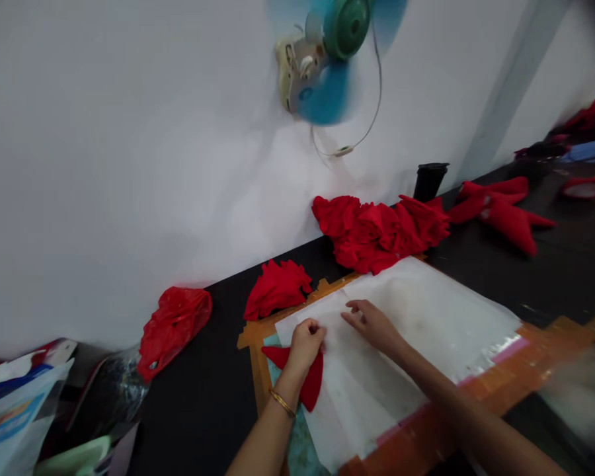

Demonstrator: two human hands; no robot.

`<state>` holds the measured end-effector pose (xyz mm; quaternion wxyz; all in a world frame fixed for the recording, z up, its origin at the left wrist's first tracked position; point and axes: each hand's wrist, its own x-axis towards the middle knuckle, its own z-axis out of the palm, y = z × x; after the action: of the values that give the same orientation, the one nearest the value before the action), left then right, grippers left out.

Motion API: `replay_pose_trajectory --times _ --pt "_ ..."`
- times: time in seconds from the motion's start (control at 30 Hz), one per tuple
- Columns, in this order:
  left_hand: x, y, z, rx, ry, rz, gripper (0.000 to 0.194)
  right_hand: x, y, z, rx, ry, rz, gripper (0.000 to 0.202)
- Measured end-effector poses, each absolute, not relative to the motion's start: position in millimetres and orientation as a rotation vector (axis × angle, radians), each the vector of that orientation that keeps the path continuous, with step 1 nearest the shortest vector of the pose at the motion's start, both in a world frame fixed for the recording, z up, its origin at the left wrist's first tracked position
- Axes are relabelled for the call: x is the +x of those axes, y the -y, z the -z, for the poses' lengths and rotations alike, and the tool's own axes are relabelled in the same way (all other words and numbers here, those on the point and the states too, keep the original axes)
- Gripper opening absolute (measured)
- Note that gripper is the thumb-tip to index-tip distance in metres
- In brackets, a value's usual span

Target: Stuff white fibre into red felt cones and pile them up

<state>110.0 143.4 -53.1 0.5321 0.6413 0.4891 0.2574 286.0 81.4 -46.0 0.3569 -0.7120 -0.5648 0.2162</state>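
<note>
Black table [193, 377]: red cloth [313, 383] left of white paper [411, 317]. Left hand [307, 340] curled, hold unclear; right hand [370, 324] half-open, seemingly empty. Advise flattening cloth.

White sheet [456, 317] gives open room R of ctr, above the right forearm; btwn the right hand [374, 327] & left hand [305, 345] I see only a tight gap. Upper edge's blocked by the big red cloth heap [377, 231], w/ a black cup [430, 183] behind. Smaller red pile [277, 289] sits L of it, slim lane btwn. Lower L, a hand could pass over the black tabletop [193, 410], below the red plastic bag [176, 327]. Far R, a red star-like piece [500, 210] obstructs. Top ctr: fan [347, 30], blades blurred, cord [379, 86] dangling.
</note>
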Motion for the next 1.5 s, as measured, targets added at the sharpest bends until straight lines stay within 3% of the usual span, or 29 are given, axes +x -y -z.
replay_pose_trajectory --times 0.1,0.27,0.47,0.67,0.87,1.07,1.23,1.5 --pt "113.1 -141.2 56.5 1.523 -1.175 -0.602 0.010 271.0 -86.4 52.6 -1.844 1.472 -0.633 0.009" --pt "91.9 -149.2 53.4 1.610 -1.227 -0.613 0.002 290.1 -83.1 52.1 -1.916 1.389 -0.652 0.012" --pt "93.1 -151.1 31.0 1.878 -1.211 -0.741 0.041 304.9 -71.9 38.5 -1.851 1.548 -0.439 0.031" --pt "122.9 -158.9 28.3 2.018 -1.159 -0.647 0.008 280.9 -91.6 44.1 -1.849 1.721 -0.349 0.017" --pt "95.4 -174.9 30.3 1.943 -1.262 -0.659 0.021 312.3 -90.6 45.1 -1.874 1.612 -0.336 0.023" --pt "94.5 -171.6 36.0 1.861 -1.252 -0.678 0.014 283.1 -70.5 29.2 -1.818 1.594 -0.256 0.025" --pt "106.2 -158.8 45.6 1.801 -1.177 -0.625 0.013 238.4 -80.0 42.4 -1.887 1.706 -0.425 0.023" --pt "78.5 -174.0 34.9 1.820 -1.267 -0.657 0.007 273.6 -72.5 48.8 -1.719 1.787 -0.523 0.018"
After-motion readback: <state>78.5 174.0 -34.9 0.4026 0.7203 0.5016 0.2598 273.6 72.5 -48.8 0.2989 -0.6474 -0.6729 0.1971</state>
